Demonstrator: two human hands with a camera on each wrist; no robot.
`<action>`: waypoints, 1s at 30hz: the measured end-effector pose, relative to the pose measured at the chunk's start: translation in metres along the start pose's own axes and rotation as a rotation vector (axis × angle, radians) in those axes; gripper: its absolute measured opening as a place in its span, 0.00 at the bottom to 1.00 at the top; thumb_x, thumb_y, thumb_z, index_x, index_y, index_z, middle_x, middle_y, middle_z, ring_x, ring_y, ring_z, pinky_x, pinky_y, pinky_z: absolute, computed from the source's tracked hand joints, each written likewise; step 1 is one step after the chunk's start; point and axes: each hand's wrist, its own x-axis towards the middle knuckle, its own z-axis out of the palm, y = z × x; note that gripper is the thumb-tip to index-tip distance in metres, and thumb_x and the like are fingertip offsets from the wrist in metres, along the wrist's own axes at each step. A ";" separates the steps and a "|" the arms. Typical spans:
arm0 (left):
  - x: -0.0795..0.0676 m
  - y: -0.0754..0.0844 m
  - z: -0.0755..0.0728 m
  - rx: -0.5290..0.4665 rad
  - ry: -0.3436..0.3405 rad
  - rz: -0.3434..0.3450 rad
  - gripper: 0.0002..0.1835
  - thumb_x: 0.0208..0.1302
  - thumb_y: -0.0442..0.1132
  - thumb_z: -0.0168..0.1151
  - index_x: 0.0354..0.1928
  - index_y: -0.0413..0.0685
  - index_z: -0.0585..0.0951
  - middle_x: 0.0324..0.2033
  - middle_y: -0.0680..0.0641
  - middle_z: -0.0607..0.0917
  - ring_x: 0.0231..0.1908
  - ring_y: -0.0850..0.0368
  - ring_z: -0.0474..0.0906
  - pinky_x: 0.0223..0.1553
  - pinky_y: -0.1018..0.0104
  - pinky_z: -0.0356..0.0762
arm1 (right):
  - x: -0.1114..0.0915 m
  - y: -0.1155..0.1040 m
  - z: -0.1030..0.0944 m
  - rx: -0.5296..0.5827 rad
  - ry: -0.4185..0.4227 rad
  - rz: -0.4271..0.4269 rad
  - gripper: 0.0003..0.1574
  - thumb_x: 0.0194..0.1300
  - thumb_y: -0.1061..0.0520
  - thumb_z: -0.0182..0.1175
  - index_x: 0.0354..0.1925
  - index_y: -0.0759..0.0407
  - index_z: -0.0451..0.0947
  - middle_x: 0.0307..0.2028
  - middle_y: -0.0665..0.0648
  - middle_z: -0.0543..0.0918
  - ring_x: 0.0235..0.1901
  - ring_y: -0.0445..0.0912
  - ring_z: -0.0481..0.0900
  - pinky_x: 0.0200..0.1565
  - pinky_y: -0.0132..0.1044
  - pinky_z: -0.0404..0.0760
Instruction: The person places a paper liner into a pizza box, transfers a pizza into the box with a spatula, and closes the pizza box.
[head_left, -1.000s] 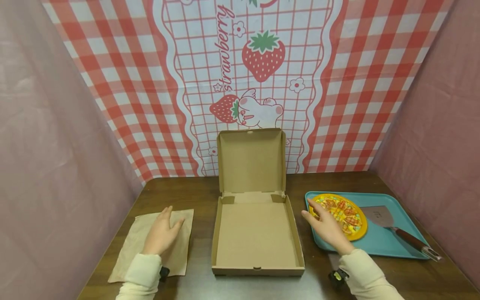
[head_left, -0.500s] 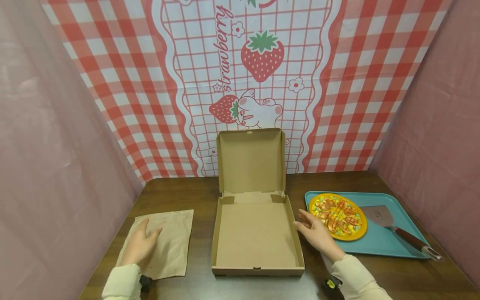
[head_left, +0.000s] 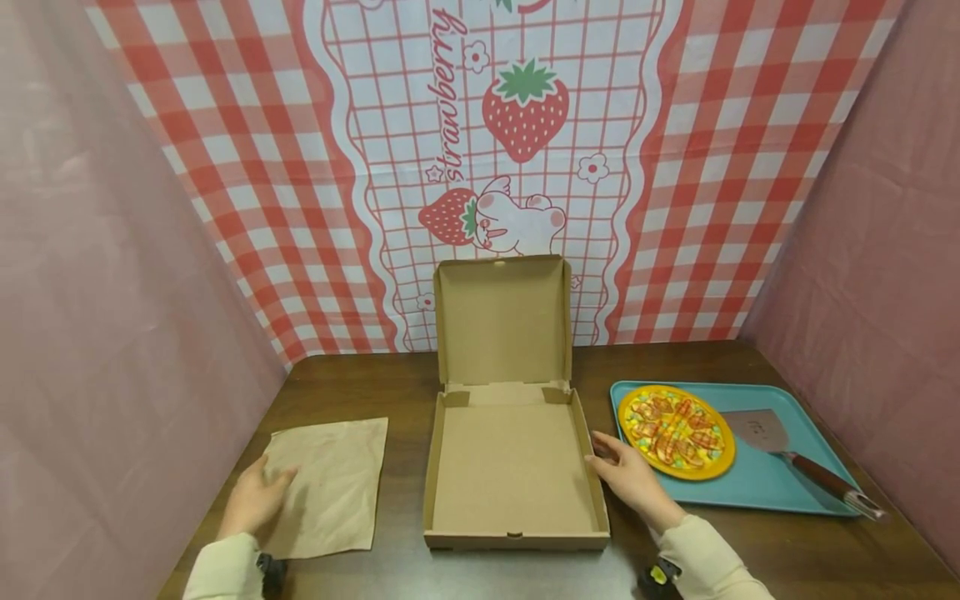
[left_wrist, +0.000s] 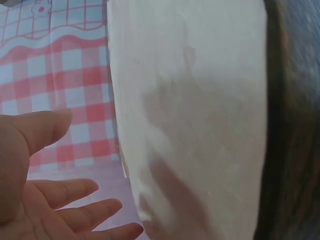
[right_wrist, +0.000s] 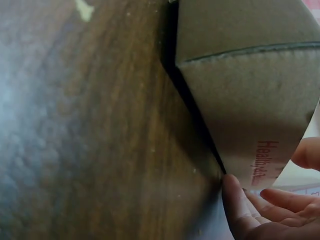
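Observation:
In the head view my left hand (head_left: 253, 502) is held at the left edge of a flat brown paper bag (head_left: 333, 487), fingers extended. The left wrist view shows the thumb and fingers (left_wrist: 90, 215) spread apart beside the bag (left_wrist: 200, 115), with nothing between them. An open cardboard pizza box (head_left: 513, 471) stands mid-table, lid raised at the back. My right hand (head_left: 633, 479) is at its right wall; the thumb reaches the top rim. In the right wrist view, fingertips (right_wrist: 232, 187) lie along the lower outer edge of the printed box wall (right_wrist: 240, 110), loosely bent.
On the right lies a teal tray (head_left: 757, 492). It holds a toy pizza (head_left: 677, 432) and a pizza server (head_left: 821, 482) whose wooden handle overhangs the front right corner. A checked strawberry cloth (head_left: 525, 108) hangs behind the wooden table (head_left: 375, 383); pink curtains flank both sides.
My left hand has slid from over the bag toward its left edge and nearer me. My right hand has left the pizza and come left to the box wall. Bag and box stay put.

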 end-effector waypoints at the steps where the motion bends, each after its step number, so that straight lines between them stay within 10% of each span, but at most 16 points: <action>1: 0.000 -0.001 0.000 0.004 0.001 -0.003 0.42 0.73 0.51 0.48 0.71 0.20 0.48 0.67 0.16 0.51 0.68 0.20 0.48 0.69 0.32 0.48 | 0.000 0.000 0.000 0.003 -0.002 0.004 0.34 0.71 0.59 0.56 0.68 0.75 0.61 0.62 0.77 0.72 0.59 0.66 0.74 0.56 0.50 0.80; 17: 0.000 -0.014 -0.001 0.151 0.139 -0.035 0.39 0.56 0.39 0.61 0.61 0.15 0.61 0.57 0.15 0.67 0.56 0.17 0.65 0.59 0.32 0.67 | 0.000 0.005 0.005 0.004 0.015 -0.002 0.30 0.70 0.61 0.55 0.65 0.75 0.66 0.58 0.75 0.76 0.57 0.62 0.78 0.54 0.49 0.81; 30: 0.000 -0.017 -0.004 0.087 0.164 -0.065 0.34 0.52 0.35 0.61 0.59 0.17 0.67 0.55 0.18 0.72 0.55 0.19 0.68 0.57 0.34 0.69 | 0.000 0.007 0.004 0.023 -0.001 0.003 0.30 0.71 0.61 0.54 0.66 0.75 0.65 0.59 0.75 0.76 0.56 0.61 0.78 0.53 0.49 0.82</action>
